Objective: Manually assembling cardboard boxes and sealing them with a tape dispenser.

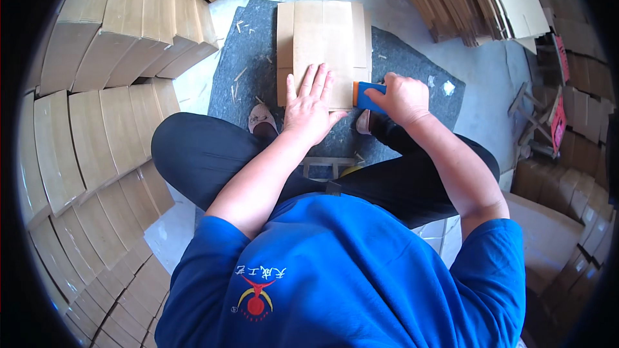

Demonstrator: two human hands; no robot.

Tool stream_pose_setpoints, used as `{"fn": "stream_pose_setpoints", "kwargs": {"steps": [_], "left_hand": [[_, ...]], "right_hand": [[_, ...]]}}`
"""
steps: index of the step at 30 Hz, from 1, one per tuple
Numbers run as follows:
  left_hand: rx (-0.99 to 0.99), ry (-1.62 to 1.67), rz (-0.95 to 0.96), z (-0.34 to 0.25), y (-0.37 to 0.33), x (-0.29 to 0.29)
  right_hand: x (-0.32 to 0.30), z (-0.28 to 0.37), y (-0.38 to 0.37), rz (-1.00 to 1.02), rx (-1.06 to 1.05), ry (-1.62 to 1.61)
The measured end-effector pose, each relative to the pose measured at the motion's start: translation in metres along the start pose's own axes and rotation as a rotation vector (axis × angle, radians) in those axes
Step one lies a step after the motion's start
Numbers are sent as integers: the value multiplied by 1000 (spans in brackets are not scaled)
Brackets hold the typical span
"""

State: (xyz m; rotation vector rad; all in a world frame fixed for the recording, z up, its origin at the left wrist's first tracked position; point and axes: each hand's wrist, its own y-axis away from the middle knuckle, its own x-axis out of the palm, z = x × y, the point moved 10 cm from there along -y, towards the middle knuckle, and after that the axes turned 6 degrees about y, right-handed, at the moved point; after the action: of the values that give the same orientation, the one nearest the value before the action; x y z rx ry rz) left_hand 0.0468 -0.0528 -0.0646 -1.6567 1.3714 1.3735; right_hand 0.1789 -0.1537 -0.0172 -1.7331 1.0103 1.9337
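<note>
Under the spread left grip, presses carton flat, likely for steadiness; just right, clasps blue tool in right grip, with orange end toward carton.

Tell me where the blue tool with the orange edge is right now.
In the head view it is right of centre: the blue tool sits in the right hand, its orange edge beside the flattened cardboard's near right corner.

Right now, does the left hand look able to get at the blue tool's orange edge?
Probably yes: the left hand rests on the cardboard, and the blue tool's orange edge faces it, nothing visibly between them. The right hand grips the blue part.
</note>
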Motion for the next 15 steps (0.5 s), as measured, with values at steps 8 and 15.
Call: {"fn": "stream_pose_setpoints", "kwargs": {"steps": [8, 15], "left_hand": [[42, 50, -29, -4, -3, -8], [-37, 254, -96, 1, -44, -49]], "right_hand": [[134, 51, 20, 155, -249, 104], [163, 102, 79, 643, -595, 272]]}}
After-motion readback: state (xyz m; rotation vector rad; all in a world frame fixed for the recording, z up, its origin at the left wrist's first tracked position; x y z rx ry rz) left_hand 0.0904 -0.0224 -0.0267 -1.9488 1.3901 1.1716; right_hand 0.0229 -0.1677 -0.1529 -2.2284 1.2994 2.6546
